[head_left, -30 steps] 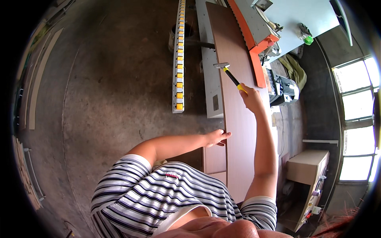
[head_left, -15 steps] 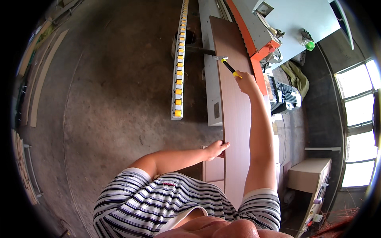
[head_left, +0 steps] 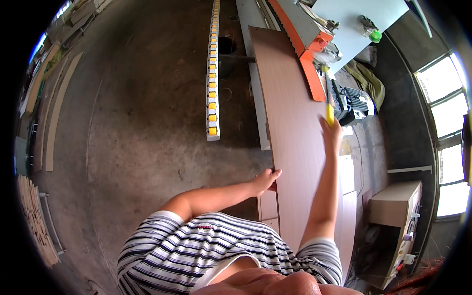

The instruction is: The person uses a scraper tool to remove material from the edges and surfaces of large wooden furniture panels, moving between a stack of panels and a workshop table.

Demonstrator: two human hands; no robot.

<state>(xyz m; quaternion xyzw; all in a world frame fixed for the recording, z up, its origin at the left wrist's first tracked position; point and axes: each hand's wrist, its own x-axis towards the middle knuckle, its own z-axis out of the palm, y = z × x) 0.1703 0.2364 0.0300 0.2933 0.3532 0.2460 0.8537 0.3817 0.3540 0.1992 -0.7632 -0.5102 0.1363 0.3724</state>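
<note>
Right hand (head_left: pixel 333 132): wraps fingers around yellow-handled tool (head_left: pixel 330 115).
Tool's aim: head away from body, long axis roughly along board (head_left: pixel 295 142), near orange bar (head_left: pixel 313 83).
Left hand (head_left: pixel 266 182): pinches board's left edge.

Long flat pinkish-brown wood-grain board (head_left: pixel 295 137) lies lengthwise on the grey metal machine bed (head_left: pixel 244 19), far part at least, can't rly see what's under the near end. Pale blue smooth tabletop (head_left: pixel 356 17), top R, has a small bright green item (head_left: pixel 375 36) + a crumpled greyish thing (head_left: pixel 367 24), too small 2 ID. Stained grey-brown concrete floor (head_left: pixel 147 118) w/ a boxy beige cabinet (head_left: pixel 393 204) on it, R side.
</note>
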